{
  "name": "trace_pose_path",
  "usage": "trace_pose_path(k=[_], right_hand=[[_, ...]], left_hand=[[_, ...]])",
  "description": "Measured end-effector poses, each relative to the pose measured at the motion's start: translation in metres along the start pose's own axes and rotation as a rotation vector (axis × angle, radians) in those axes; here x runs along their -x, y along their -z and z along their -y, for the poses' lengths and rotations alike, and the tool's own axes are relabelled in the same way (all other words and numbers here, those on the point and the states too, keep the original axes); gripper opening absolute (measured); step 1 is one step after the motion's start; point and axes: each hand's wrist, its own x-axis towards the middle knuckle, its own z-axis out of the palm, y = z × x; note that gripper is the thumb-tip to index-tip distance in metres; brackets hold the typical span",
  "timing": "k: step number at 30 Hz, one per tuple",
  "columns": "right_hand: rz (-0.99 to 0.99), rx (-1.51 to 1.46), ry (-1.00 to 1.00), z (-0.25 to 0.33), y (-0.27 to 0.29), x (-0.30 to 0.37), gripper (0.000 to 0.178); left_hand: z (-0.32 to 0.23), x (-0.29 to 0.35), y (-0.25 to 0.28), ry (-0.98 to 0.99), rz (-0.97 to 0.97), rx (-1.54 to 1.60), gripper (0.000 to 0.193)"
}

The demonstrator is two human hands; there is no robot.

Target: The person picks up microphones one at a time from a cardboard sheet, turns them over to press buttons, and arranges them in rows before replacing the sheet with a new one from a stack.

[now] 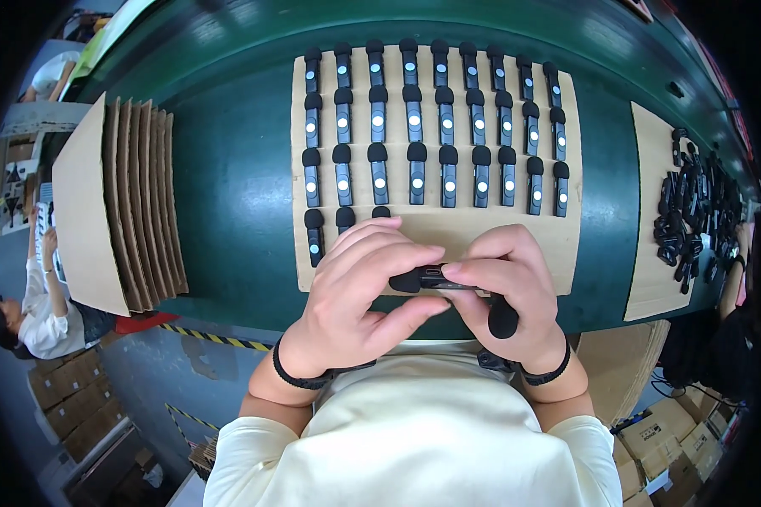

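Observation:
My right hand point(516, 275) pinches a small black clip-on microphone point(448, 277) between thumb and fingers, its port end edge facing up and its foam cap pointing left. A second black foam cap point(503, 318) sticks out below the same palm; the body behind it is hidden by my fingers. Around the pinched microphone's foam end my left hand point(355, 291) is curved, thumb and fingers apart, with nothing visibly gripped. Beyond my hands, rows of similar microphones point(414, 118) with white round dots lie on a cardboard sheet point(448, 232); my left hand covers part of the nearest row.
On the green table point(228, 169), folded cardboard dividers point(110, 220) stand at the left. A pile of loose black microphones point(693, 203) lies on another cardboard sheet point(647, 253) at the right. A person point(42, 313) works at the far left; another person's arm point(731, 279) reaches in at the right.

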Motion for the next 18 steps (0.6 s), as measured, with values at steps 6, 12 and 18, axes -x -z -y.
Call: trace_pose_path(k=[6,12,18], right_hand=[[0.024,-0.167,-0.233,0.006,0.006,0.003,0.030],[0.054,-0.186,-0.193,0.008,0.009,0.000,0.027],[0.129,-0.057,-0.111,0.012,0.010,-0.006,0.029]], left_hand=[[0.005,0.002,0.000,-0.045,0.013,-0.057,0.032],[0.006,-0.001,-0.005,-0.049,0.025,-0.116,0.031],[0.010,0.007,-0.002,-0.040,0.039,-0.171,0.032]])
